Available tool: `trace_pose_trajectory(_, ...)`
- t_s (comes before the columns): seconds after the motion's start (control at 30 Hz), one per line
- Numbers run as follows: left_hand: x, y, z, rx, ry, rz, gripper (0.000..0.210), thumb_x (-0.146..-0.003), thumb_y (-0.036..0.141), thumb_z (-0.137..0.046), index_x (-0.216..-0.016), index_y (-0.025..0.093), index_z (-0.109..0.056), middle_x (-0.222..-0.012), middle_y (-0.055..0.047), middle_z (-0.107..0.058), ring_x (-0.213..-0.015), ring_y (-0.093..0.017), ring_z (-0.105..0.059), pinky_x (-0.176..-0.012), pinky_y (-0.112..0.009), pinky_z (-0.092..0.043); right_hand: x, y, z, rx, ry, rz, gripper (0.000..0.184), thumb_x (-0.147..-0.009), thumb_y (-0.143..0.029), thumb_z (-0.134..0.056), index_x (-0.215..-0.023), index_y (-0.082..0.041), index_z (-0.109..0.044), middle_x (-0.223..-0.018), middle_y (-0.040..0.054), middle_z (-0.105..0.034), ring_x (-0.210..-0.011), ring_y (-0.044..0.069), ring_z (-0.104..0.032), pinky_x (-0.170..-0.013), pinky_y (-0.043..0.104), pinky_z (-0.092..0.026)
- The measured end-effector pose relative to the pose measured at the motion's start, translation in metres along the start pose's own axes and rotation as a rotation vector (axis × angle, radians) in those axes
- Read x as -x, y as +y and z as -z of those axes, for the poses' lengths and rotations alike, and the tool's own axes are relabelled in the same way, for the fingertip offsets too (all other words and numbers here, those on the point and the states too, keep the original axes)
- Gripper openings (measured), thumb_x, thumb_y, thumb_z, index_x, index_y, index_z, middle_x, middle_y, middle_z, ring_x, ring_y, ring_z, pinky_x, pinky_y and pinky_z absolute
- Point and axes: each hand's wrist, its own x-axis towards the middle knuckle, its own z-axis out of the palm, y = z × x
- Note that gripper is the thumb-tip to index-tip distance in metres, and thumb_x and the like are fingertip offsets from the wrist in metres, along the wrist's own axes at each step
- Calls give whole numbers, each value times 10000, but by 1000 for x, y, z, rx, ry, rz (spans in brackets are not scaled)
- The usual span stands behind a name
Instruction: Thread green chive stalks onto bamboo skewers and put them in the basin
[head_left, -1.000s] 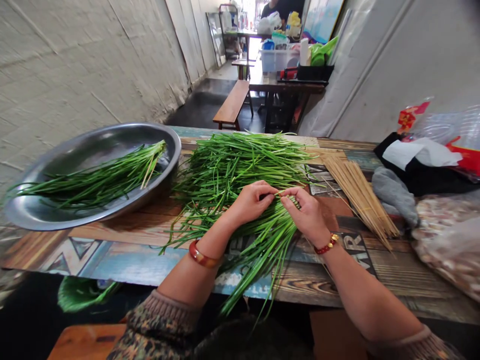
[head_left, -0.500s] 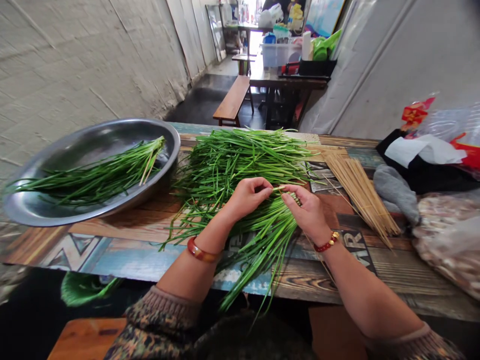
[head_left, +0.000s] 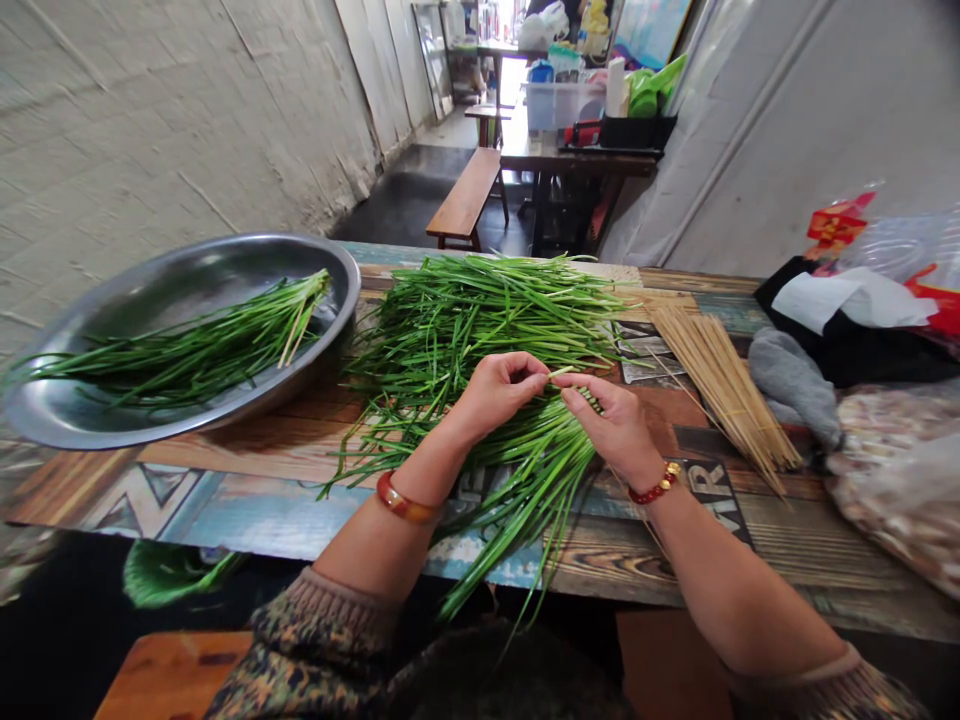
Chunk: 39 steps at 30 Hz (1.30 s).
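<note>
Grey-white wall (head_left: 150,150) on the left, wooden bench (head_left: 465,195) further back, patchwork tabletop (head_left: 255,515) in front of you. Metal basin (head_left: 157,285) sits left with a bundle of greens (head_left: 210,350) in it; thin wooden sticks (head_left: 727,395) lie to your right. Your work is mid-tabletop, just below the big pile of greens (head_left: 487,310).

Your left hand (head_left: 499,405) has its fingers (head_left: 535,383) clamped on a stalk (head_left: 561,374) near its pale end. Your right hand (head_left: 619,430) meets it there, thumb and index close together; can't tell if they're fully pinched. Right palm sits over the pale ends of a loose bunch (head_left: 525,490); can't tell how firmly it's held.

To do this fine finger work well, I'd say: pinch lightly near the pale end, steady with one hand, work with the other, don't crush the stem.

Stalk: pale end lies crosswise between your hands, pointing right; rest hidden. Bunch: long axis slants, pale ends up toward your right hand, leaf tips fanning down-left over the near edge.
</note>
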Motion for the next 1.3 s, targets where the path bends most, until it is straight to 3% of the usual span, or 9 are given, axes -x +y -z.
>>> trace_pose_trajectory(0.87, 0, -1, -1, 23, 58, -7, 157, -727, 263, -660, -729, 108, -685, -629, -10, -629, -555, -84, -513, -530, -196, -412, 1, 0, -1, 14, 37, 32, 243, -869, -273, -517, -1015, -230, -707, -1040, 37, -740, -964, 199, -685, -894, 352, -519)
trace_pose_trajectory(1.3, 0, -2, -2, -186, 90, -132, 125, -768, 218, -620, -712, 127, -684, -659, -1, -638, -584, -82, -506, -551, -194, -372, 1, 3, -4, 13, 50, 47, 237, -865, -271, -518, -987, -201, -708, -1018, 53, -743, -951, 203, -687, -890, 340, -514)
